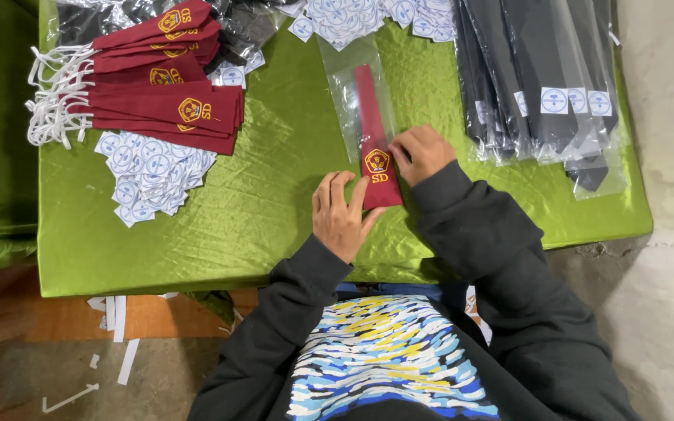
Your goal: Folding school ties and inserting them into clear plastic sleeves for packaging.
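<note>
A dark red tie (374, 132) with a gold emblem lies on the green tablecloth (274, 171), its narrow end inside a clear plastic sleeve (349, 97). My left hand (340, 217) rests flat by the tie's wide end, fingers touching its left edge. My right hand (421, 152) pinches the sleeve's open edge at the tie's right side, level with the emblem.
A stack of red ties (157, 86) with white cords lies at the far left, above a heap of small white labels (150, 173). More labels (368, 15) sit at the far edge. Bagged black ties (544, 74) lie at the right. Paper strips litter the floor (79, 366).
</note>
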